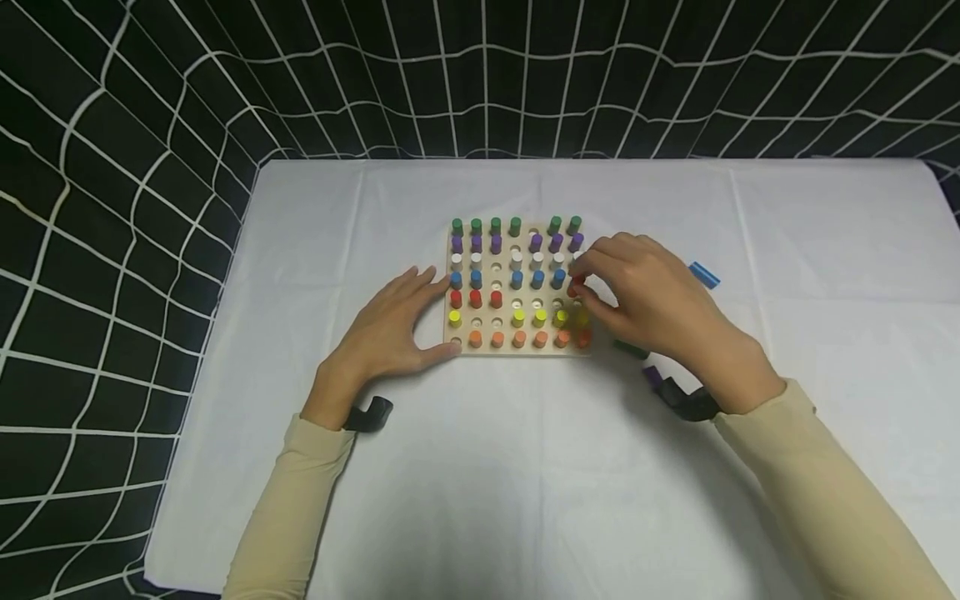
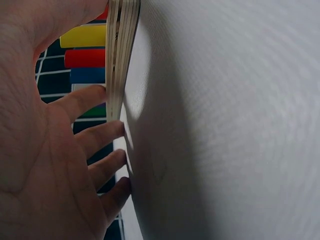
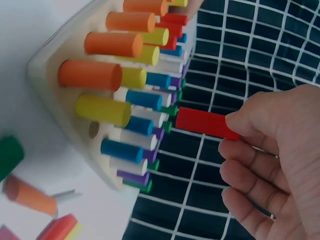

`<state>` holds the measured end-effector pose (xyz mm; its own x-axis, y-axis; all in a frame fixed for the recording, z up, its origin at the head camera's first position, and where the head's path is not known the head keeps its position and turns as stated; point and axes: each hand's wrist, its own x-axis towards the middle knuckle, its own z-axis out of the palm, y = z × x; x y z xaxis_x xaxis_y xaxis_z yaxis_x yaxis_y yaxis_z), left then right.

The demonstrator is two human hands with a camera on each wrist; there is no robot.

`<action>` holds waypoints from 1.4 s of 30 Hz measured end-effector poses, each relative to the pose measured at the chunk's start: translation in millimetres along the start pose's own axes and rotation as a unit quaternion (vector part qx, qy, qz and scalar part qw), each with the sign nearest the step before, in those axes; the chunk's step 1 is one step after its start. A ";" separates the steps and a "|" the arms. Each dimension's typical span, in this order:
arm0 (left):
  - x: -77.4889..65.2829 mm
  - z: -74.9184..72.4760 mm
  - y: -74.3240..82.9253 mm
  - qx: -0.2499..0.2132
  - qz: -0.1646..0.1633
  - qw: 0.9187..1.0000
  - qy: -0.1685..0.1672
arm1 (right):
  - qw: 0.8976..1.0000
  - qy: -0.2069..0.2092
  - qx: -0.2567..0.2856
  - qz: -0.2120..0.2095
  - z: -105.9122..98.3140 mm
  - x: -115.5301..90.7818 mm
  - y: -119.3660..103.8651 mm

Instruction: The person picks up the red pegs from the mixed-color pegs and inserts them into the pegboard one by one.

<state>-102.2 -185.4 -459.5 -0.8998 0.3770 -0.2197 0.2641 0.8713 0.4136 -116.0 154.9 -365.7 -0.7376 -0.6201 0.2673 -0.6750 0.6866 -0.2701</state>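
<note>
A wooden pegboard (image 1: 507,320) lies on the table with rows of green, purple, white, blue, red, yellow and orange pegs standing in it. Between thumb and index finger, my right hand (image 1: 637,292) pinches a red peg (image 3: 205,123) above the board's right side, near the end of the red row. The peg's tip is clear of the board in the right wrist view. My left hand (image 1: 393,329) lies with spread fingers along the board's left edge, its thumb at the near left corner and its index finger by the blue row. Uncovered holes show among the pegs.
Right of the board lie a loose blue peg (image 1: 704,275), a green peg (image 1: 632,349) and a purple one (image 1: 652,377). An orange peg (image 3: 31,195) lies there too. White cloth (image 1: 465,467) covers the table; netting (image 1: 525,83) rises behind and at the left.
</note>
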 end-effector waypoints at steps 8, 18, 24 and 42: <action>0.8 -1.1 1.1 -0.001 0.003 1.000 -0.002 | 0.999 -0.018 0.030 -0.016 12.7 19.5 -5.8; -0.7 -1.5 0.4 -0.001 -0.001 1.000 -0.003 | 0.996 -0.064 0.060 -0.030 30.5 36.0 -10.2; -1.1 -2.2 0.1 -0.001 -0.001 1.000 -0.002 | 0.995 -0.079 0.053 -0.026 37.2 41.3 -10.4; 0.2 -1.8 -0.1 0.002 0.000 1.000 -0.005 | 0.990 -0.121 0.059 -0.035 44.4 54.9 -10.1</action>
<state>-102.9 -185.9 -458.0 -0.8960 0.3801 -0.2295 0.2651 0.8726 0.4102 -150.4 97.1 -389.4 -0.6617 -0.7470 0.0641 -0.7111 0.5983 -0.3693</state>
